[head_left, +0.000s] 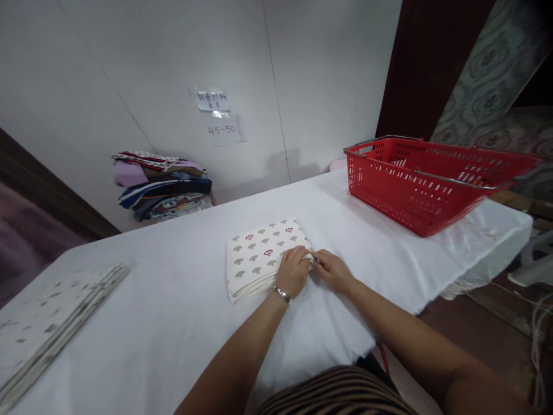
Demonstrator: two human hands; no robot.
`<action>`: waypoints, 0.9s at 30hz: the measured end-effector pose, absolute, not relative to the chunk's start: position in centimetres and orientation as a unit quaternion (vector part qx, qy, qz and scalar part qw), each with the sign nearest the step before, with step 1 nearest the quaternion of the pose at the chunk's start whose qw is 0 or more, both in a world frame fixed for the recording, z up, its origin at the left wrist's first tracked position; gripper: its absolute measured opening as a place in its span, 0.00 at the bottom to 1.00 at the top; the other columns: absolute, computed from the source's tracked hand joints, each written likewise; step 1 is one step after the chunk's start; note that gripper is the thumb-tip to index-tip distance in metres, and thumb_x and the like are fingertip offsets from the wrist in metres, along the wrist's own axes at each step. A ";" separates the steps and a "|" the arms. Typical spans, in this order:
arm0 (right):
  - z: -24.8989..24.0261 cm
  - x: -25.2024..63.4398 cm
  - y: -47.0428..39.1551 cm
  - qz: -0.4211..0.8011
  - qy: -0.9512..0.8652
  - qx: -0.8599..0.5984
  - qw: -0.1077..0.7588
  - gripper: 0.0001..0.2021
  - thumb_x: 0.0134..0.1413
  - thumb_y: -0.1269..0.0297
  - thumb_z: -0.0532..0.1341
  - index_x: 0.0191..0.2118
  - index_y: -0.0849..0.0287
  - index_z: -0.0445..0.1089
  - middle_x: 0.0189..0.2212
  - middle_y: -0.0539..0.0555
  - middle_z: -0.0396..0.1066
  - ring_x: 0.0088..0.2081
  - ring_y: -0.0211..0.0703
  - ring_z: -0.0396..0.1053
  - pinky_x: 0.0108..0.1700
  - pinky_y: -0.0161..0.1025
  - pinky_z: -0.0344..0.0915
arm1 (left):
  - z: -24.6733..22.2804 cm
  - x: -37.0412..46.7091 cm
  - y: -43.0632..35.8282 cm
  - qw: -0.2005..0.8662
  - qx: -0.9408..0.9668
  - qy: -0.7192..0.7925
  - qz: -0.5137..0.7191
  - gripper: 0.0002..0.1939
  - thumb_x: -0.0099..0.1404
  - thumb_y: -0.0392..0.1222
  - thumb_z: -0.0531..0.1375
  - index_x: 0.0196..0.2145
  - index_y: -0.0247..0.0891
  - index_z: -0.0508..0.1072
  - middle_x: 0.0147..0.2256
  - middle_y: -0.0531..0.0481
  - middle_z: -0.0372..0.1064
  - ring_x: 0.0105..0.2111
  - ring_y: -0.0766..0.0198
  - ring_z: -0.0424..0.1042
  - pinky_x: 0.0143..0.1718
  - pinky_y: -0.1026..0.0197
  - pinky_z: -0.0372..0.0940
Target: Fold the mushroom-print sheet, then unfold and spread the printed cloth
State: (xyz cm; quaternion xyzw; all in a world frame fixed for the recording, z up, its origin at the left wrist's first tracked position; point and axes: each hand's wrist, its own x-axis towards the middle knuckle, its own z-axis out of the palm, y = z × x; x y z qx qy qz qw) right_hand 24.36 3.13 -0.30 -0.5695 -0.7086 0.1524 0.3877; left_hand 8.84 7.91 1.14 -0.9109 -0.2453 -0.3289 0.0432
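Cloth risk: layers of the cloth (254, 255) may skew if the right hand (333, 271) tugs unevenly against the left hand (294, 271).
Cloth position: on the table (173, 323), mostly left of both hands, near-right corner beneath them.
Right hand: pinching the edge.
Left hand: over the corner; thumb hidden, grip undetermined.

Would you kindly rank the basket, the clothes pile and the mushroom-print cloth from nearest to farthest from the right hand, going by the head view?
1. Mushroom-print cloth: its corner at the right hand.
2. Basket: farther out, on the right side of the table.
3. Clothes pile: beyond the far edge, to the left.
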 end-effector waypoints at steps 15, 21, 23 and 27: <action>-0.6 24.2 3.6 0.143 -0.691 -0.586 0.397 0.13 0.54 0.70 0.51 0.41 0.51 0.68 0.35 0.50 0.66 0.35 0.37 0.65 0.37 0.35 0.60 | 0.9 8.7 8.2 0.047 -0.909 -0.241 -0.336 0.10 0.63 0.34 0.49 0.32 0.39 0.70 0.45 0.48 0.65 0.50 0.59 0.60 0.47 0.53 0.59; -1.1 24.3 3.8 0.161 -0.676 -0.585 0.418 0.12 0.53 0.69 0.52 0.42 0.53 0.67 0.33 0.50 0.66 0.33 0.38 0.64 0.37 0.36 0.61 | 0.9 8.3 8.0 0.038 -0.912 -0.243 -0.328 0.08 0.63 0.37 0.51 0.33 0.41 0.70 0.46 0.48 0.64 0.50 0.59 0.59 0.47 0.53 0.59; -1.3 24.3 3.8 0.165 -0.665 -0.587 0.431 0.11 0.52 0.68 0.53 0.42 0.54 0.66 0.34 0.50 0.67 0.32 0.38 0.64 0.36 0.36 0.61 | 1.0 8.2 8.1 0.037 -0.906 -0.257 -0.333 0.07 0.62 0.38 0.52 0.33 0.40 0.70 0.47 0.47 0.64 0.50 0.59 0.60 0.47 0.53 0.59; -1.3 24.2 3.6 0.174 -0.664 -0.588 0.427 0.10 0.52 0.67 0.53 0.41 0.55 0.64 0.32 0.49 0.67 0.29 0.36 0.63 0.33 0.35 0.61 | 0.8 8.2 8.3 0.056 -0.905 -0.273 -0.322 0.06 0.61 0.37 0.53 0.33 0.40 0.70 0.48 0.48 0.63 0.50 0.58 0.59 0.47 0.52 0.59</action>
